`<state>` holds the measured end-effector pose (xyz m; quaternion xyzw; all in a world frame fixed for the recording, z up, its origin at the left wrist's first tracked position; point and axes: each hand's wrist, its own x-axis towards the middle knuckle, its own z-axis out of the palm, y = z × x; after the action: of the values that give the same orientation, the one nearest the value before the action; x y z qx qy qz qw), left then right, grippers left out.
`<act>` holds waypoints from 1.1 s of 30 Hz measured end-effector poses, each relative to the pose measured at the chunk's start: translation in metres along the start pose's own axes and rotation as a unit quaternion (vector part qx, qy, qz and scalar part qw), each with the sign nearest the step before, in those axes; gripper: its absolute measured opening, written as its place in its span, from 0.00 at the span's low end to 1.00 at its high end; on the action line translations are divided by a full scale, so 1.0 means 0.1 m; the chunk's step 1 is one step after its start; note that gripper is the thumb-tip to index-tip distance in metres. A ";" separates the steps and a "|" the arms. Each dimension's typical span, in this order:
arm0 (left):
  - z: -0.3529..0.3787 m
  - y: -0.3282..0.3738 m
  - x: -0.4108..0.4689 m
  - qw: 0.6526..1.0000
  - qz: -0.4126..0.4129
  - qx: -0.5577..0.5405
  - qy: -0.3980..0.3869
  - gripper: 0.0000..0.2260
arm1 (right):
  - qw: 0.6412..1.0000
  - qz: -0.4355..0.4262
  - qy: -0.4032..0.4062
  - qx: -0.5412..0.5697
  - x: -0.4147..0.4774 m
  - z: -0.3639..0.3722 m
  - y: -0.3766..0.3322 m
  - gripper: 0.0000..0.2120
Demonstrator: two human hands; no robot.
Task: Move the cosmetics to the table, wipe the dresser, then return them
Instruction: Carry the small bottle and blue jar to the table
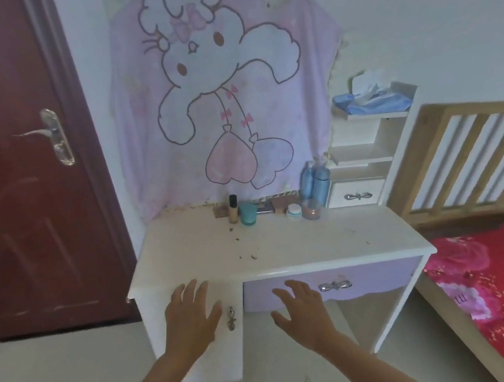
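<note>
Both hands are empty, fingers spread and relaxed, held apart in front of the white dresser (201,369). The left hand (192,315) is over the cabinet door just below the tabletop (300,242) edge. The right hand (299,308) is before the lilac drawer (385,275), left of its silver bow handle (335,285).

The cosmetics stand in a row at the back of the tabletop, against a pink cartoon-rabbit cloth (222,81): a black-capped foundation bottle (233,209), a teal jar (248,214), a brown palette (281,203), a small white jar (294,210), a clear pinkish jar (311,210) and two tall blue bottles (314,180). Their labels are too blurred to read.

Dark crumbs (253,257) are scattered over the tabletop. To the right, a shelf unit (367,148) carries a tissue box (368,83) and a blue cloth (371,103).
</note>
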<state>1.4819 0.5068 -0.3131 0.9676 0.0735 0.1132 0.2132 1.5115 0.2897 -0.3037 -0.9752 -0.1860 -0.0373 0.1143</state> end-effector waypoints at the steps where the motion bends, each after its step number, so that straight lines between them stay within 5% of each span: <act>1: 0.03 -0.07 0.16 1.000 -0.002 0.006 0.008 0.37 | 1.000 -0.002 -0.001 0.000 0.19 0.03 0.00 0.18; 15: 0.62 -0.50 2.09 0.996 -0.046 0.062 -0.038 0.23 | 0.994 0.027 -0.098 -0.031 2.25 0.30 0.48 0.20; 26: 1.09 -0.46 3.28 0.992 -0.089 0.088 0.028 0.35 | 0.995 -0.039 -0.070 0.051 3.75 0.47 1.18 0.23; 33: 1.30 -0.48 3.41 0.989 -0.119 0.087 -0.006 0.34 | 0.984 -0.075 -0.159 0.038 4.23 0.73 1.14 0.25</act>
<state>1.8381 0.5635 -0.3846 0.9675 0.1960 0.0749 0.1407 1.9484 0.3530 -0.3495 -0.9468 -0.2758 0.1171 0.1175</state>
